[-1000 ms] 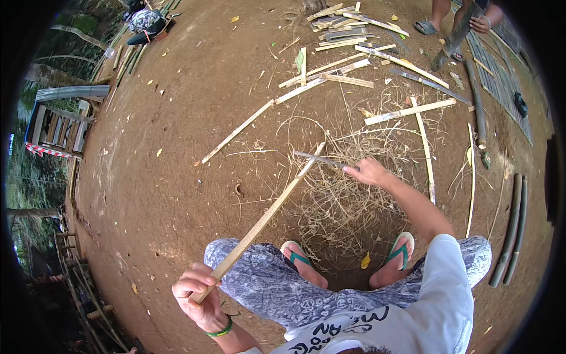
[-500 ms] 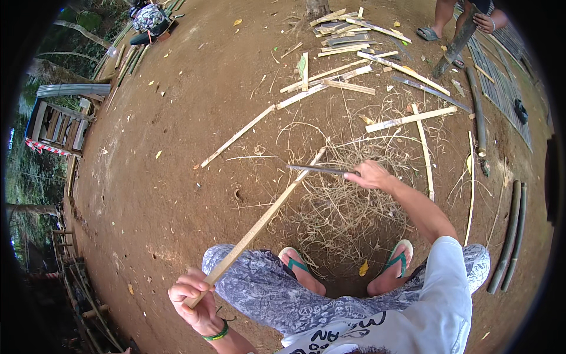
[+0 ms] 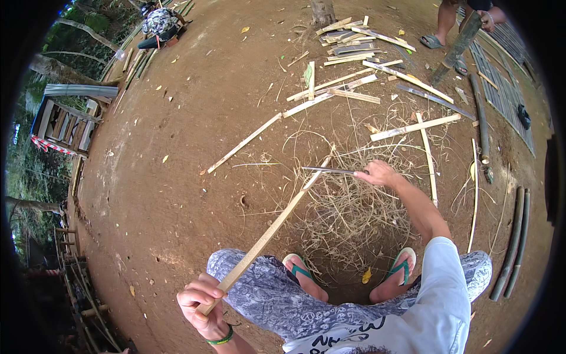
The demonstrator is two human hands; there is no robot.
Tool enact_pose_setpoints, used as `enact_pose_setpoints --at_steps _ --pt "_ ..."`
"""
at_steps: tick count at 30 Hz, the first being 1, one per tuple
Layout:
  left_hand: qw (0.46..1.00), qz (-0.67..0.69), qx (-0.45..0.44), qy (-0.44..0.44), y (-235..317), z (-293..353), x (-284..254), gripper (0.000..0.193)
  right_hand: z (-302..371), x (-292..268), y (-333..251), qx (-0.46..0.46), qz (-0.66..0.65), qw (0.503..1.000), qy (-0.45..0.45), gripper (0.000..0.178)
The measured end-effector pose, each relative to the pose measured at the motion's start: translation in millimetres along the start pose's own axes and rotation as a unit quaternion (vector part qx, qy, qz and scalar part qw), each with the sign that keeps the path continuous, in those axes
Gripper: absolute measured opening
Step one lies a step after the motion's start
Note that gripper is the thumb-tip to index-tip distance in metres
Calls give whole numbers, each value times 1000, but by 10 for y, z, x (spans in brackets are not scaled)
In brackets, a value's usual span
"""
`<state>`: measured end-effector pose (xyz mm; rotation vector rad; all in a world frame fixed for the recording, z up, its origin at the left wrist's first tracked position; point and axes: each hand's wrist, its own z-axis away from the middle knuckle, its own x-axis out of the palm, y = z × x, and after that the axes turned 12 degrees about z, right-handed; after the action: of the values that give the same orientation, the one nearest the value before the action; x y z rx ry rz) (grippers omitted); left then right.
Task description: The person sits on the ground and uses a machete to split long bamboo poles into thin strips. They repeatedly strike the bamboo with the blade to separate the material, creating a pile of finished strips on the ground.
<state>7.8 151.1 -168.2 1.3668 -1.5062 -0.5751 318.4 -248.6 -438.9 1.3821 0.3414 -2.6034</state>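
Note:
My left hand (image 3: pixel 201 300) grips the near end of a long bamboo strip (image 3: pixel 265 237), fingers wrapped round it beside my left knee. The strip slants away to the right across that knee, its far end over a heap of shavings (image 3: pixel 354 218). My right hand (image 3: pixel 377 173) is closed round the handle of a knife, most of the handle hidden in my fist. The blade of the knife (image 3: pixel 330 170) points left and lies across the strip near its far end. Thin curled shavings cover the ground under both and between my sandalled feet.
Split bamboo pieces (image 3: pixel 354 56) lie piled near a tree trunk (image 3: pixel 322 12). Loose strips (image 3: pixel 427 159) surround the shavings. Two dark poles (image 3: pixel 512 245) lie at right. A person (image 3: pixel 433 41) holds a thick bamboo pole (image 3: pixel 460 50) at top right; another person (image 3: pixel 159 22) sits far left.
My right hand and the knife have shifted slightly right in the picture. The strip and my left hand have moved a little right too, as has the whole scene. Both grips are unchanged.

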Motion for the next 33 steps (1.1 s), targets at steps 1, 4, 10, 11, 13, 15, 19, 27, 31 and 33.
enact_pose_setpoints --at_steps 1,4,10,11,13,15,19,27,31,33 --pt "1000 -8 -12 -27 12 5 -14 41 7 6 50 -5 -11 999 -33 88" --pt "999 -1 -14 -40 36 -36 -11 42 1 -8 163 3 4 999 -44 88" --pt "998 7 -29 -46 41 27 -29 44 -160 248 255 53 42 996 64 89" --pt "999 24 -14 -20 32 57 -35 47 -152 270 237 67 41 991 106 89" --pt "999 0 -28 -39 29 90 11 46 -22 178 84 33 -22 998 41 88" --pt "998 0 -32 -57 -19 56 62 47 115 286 -2 16 -92 996 12 83" --pt "998 60 13 25 -96 -62 221 39 604 159 -716 -75 -290 952 67 46" --pt "997 72 1 -13 -56 -814 835 32 1171 -924 -1724 -166 -376 881 234 29" --pt "994 85 48 -49 336 -1176 1442 45 1390 -1330 -1706 -227 -371 818 377 26" --pt "994 71 82 -27 357 -1175 1611 49 1581 -1575 -1595 -227 -383 794 415 25"
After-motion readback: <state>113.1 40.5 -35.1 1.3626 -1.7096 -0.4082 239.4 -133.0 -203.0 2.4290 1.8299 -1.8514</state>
